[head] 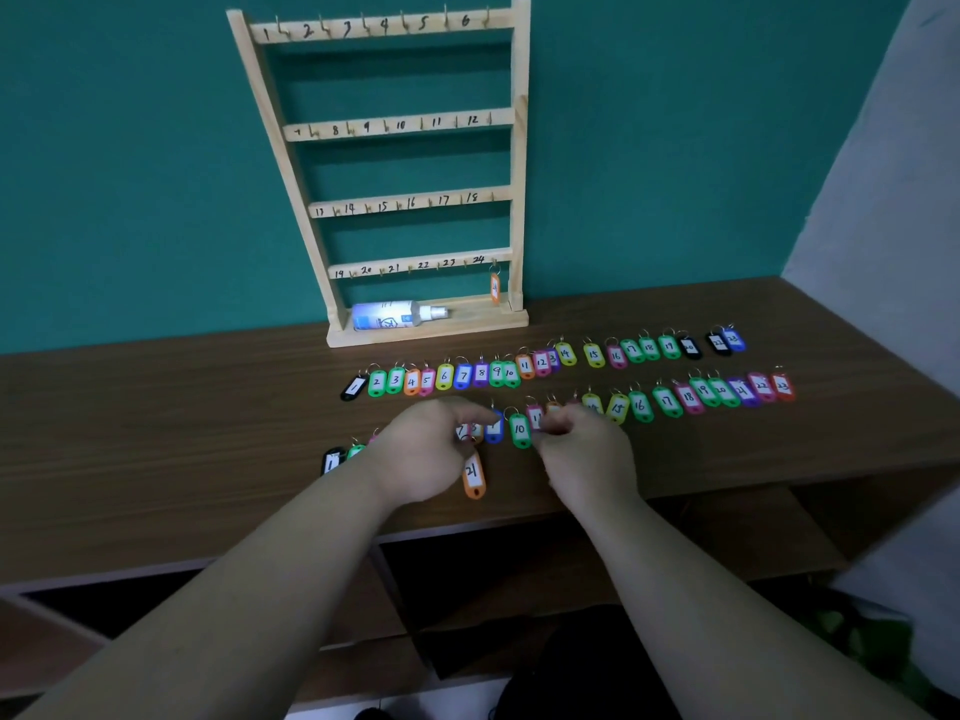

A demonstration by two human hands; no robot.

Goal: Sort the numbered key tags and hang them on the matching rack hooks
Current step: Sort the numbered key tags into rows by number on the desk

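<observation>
— At the back of the table (156,407), how does the rack (519,148) stand?
— Upright against the teal wall, its four rails numbered 1 to 24. A hanging orange tag (495,289) is on hook 24 at the lower right, and a spray bottle (389,315) lies on the rack's base.
— And the other key tags?
— Flat on the table in two long lines. The far row (463,376) runs from 1 to 23; the near row (640,406) is partly hidden by the hands.
— How are the arms held?
— Both bare forearms reach forward and converge over the near row, wrists low. The left hand (421,454) is palm down, fingers curled, and seems to pinch the top end of orange tag 21 (474,478), which lies out of line, nearer the table's front edge.
— The right hand (587,454)?
— Fingers bunched tight just beside green tag 10 (520,430), at pink tag 11 (535,418). Whether they grip it, I cannot tell.
</observation>
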